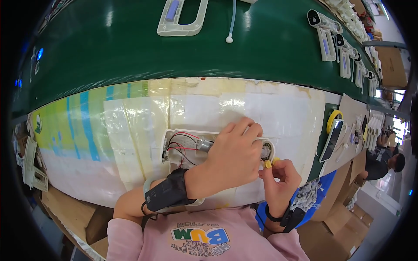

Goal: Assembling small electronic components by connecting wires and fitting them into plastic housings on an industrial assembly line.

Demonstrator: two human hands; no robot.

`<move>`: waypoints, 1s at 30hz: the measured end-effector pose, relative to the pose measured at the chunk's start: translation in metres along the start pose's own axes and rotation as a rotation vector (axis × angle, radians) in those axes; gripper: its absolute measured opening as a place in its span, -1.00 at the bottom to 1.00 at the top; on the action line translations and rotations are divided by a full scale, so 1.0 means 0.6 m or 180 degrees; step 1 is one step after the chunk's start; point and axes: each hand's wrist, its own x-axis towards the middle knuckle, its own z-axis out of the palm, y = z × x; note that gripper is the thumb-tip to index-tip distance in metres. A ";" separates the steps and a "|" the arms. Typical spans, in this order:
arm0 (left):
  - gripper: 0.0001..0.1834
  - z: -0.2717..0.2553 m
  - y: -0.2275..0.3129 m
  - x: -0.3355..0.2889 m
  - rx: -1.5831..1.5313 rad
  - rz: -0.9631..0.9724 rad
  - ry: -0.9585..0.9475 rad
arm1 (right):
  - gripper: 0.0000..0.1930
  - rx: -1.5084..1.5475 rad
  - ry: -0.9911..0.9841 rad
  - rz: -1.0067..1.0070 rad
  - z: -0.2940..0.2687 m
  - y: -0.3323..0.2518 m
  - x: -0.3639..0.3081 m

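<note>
An opened white plastic device housing (pixel 166 138) lies on the covered work surface in front of me. Inside its left part are a silver cylindrical motor (pixel 203 145) and red and black wires (pixel 183 150). My left hand (pixel 235 152) reaches across the housing, fingers curled over it and holding it down; it hides the middle. Beyond those fingers the housing's round end (pixel 267 150) shows, with a ring-shaped part in it. My right hand (pixel 281 178) pinches at that end's near edge, yellow finger covers (pixel 268 164) on the fingertips. Whatever is in the pinch is too small to make out.
Across the green belt lie a white handle-shaped shell (pixel 183 28), a thin tube (pixel 232 24) and a row of white handheld devices (pixel 326 39). At right are a phone (pixel 332 140), yellow tape (pixel 334 119) and a blue bin (pixel 320 191) of small pale parts. Another person (pixel 383 163) sits farther right.
</note>
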 end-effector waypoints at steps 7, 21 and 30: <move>-0.90 0.002 0.006 0.006 0.0316 -0.0116 -0.0141 | -0.89 0.0200 -0.0030 0.0348 0.004 -0.022 0.028; -0.80 -0.208 -0.034 -0.061 -0.0922 -0.0882 0.0759 | -0.60 0.0150 -0.0788 0.0383 -0.030 -0.061 0.037; -0.63 -0.209 -0.021 -0.178 0.0368 -0.0485 0.0223 | -0.70 -0.0478 -0.0959 -0.1669 0.071 -0.103 -0.023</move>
